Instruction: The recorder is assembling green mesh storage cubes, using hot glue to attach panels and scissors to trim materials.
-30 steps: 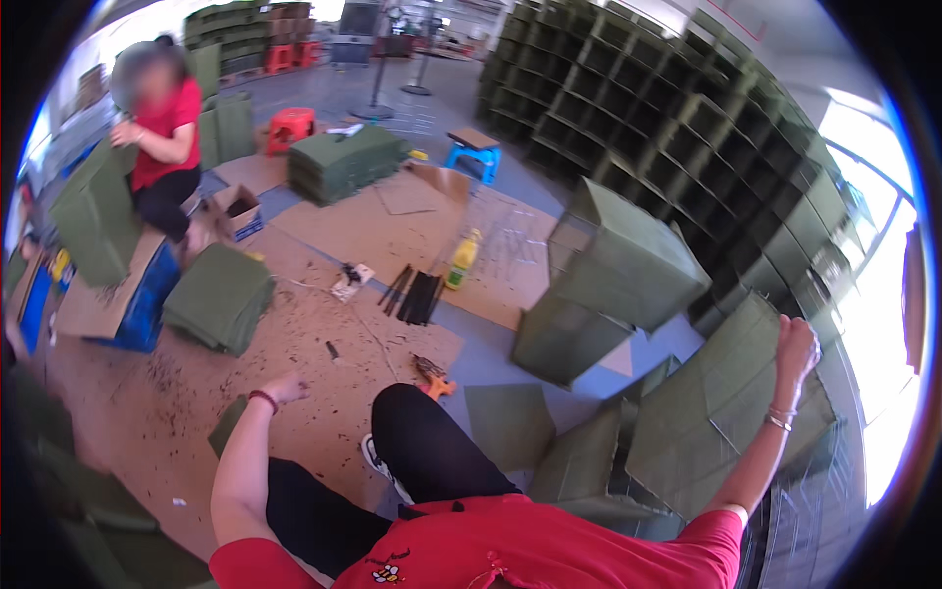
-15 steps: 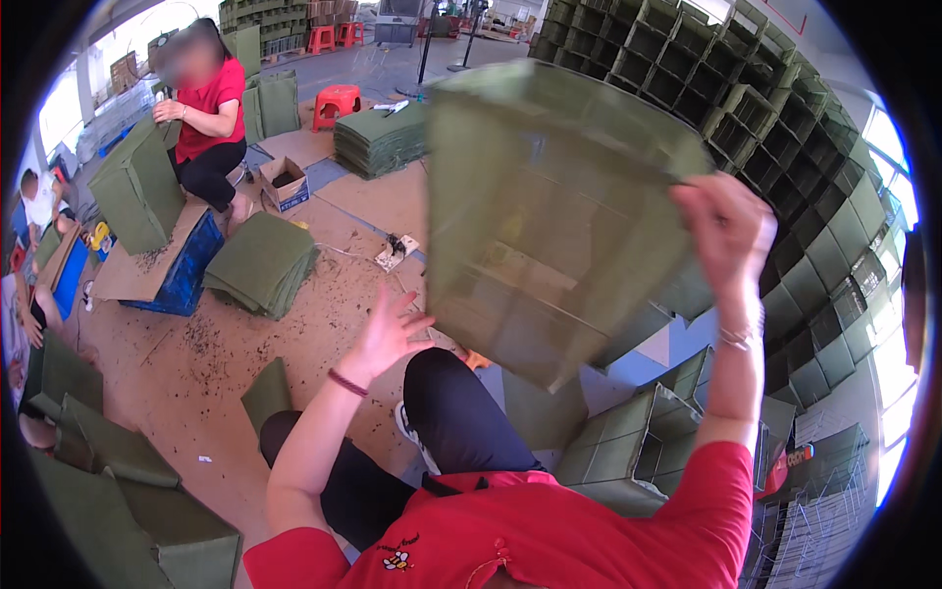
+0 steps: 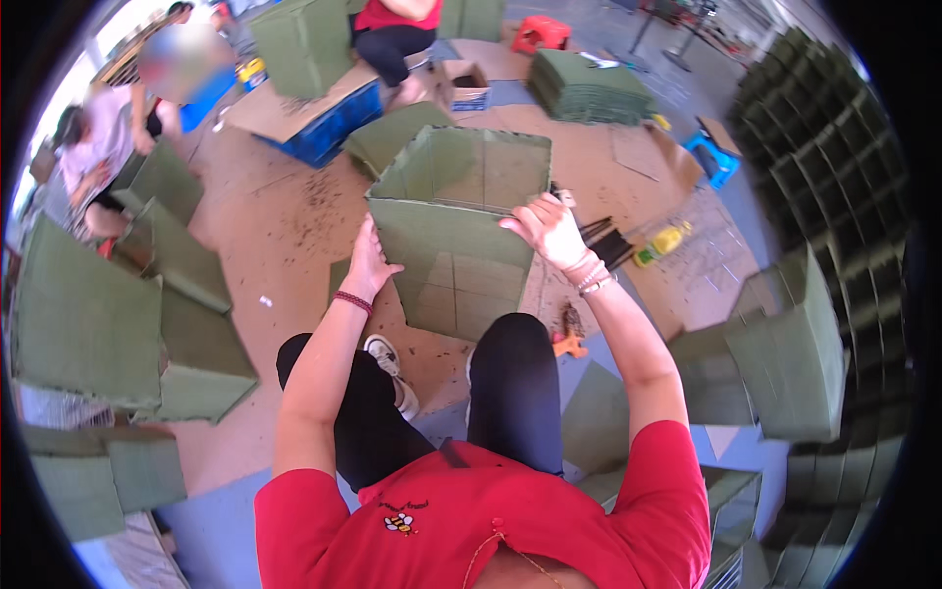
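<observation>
Head: green box [image 3: 451, 260] partly hides stack [image 3: 392, 135], perhaps fabric.

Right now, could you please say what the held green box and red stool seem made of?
Green box: apparently matte fabric, perhaps over wire; walls look partly see-through, with thin lines. Red stool: probably smooth plastic, from its bright colour.

Illumination was bright, with glare at upper left; fisheye distortion bowed the stacked green boxes [image 3: 829, 167] at right.
</observation>
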